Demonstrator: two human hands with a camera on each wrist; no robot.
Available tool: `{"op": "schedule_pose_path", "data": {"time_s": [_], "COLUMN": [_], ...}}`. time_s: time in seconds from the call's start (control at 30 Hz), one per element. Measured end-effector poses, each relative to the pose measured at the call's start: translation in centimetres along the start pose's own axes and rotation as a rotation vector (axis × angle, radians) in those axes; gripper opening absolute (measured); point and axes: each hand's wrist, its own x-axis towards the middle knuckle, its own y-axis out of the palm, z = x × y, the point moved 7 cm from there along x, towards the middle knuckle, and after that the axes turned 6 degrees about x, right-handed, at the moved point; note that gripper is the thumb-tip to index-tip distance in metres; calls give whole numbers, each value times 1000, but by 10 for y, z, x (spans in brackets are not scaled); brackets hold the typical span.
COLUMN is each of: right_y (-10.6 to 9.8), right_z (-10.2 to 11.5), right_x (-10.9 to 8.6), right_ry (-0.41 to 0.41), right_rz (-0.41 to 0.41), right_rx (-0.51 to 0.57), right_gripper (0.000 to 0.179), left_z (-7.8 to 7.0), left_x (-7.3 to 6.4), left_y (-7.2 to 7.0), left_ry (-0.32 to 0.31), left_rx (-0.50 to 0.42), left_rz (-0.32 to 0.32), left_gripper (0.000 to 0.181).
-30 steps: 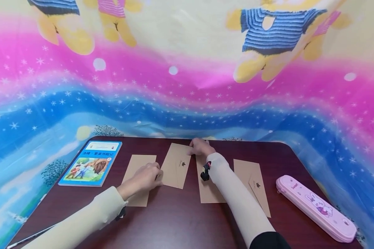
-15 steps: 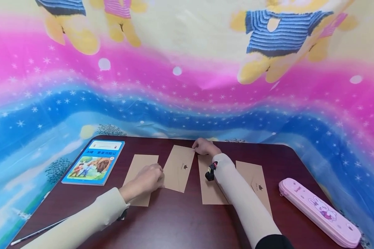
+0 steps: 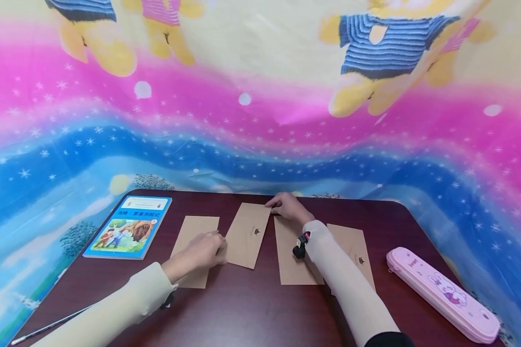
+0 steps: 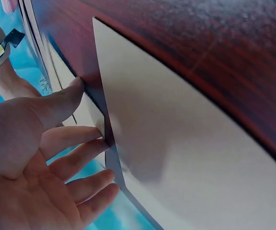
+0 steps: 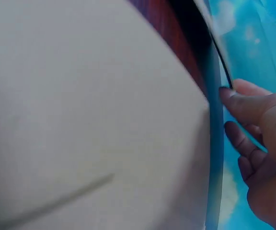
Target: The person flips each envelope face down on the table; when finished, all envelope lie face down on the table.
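Note:
Several brown paper envelopes lie in a row on the dark red-brown table. My left hand (image 3: 199, 253) reaches over the leftmost envelope (image 3: 201, 225) and holds the lower left edge of the second, slanted envelope (image 3: 247, 231), which bears a small black crown print. My right hand (image 3: 288, 207) pinches that envelope's upper right corner between thumb and index finger; the right wrist view shows this pinch (image 5: 231, 93). Under my right forearm lies the third envelope (image 3: 293, 260), partly covered. Farther right, the fourth envelope (image 3: 347, 241) also shows a crown print.
A blue book (image 3: 128, 229) with an illustrated cover lies at the table's back left. Toward the right edge is a pink pencil case (image 3: 443, 294) with a rabbit on it. A thin pen-like stick (image 3: 47, 325) lies front left. A printed curtain (image 3: 260, 120) hangs behind the table.
My right wrist has shifted to the right and slightly nearer while the fingers stay at the envelope's upper corner. The slanted envelope has come slightly nearer. My left hand has hardly moved.

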Motion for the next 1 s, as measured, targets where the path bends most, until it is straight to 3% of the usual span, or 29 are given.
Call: {"op": "schedule_pose_path", "data": {"time_s": [0.27, 0.37, 0.43, 0.63, 1.0], "right_y": [-10, -15, -17, -23, -26], "right_z": [2, 5, 8, 15, 36], "right_x": [-7, -8, -6, -2, -1], "right_ry": [-70, -67, -67, -80, -107], "right_rz": [-11, -1, 3, -3, 38], "right_rx": [29, 38, 43, 44, 23], "right_gripper": [21, 18, 17, 18, 17], "left_z": [3, 1, -1, -11, -22], "left_x": [-3, -5, -6, -6, -16], "left_y": [4, 5, 6, 3, 7], "left_ry": [-56, -64, -57, 32, 29], "left_rx": [-62, -90, -119, -100, -110], "left_rz": [73, 86, 86, 30, 53], "left_gripper": [26, 38, 47, 46, 72]}}
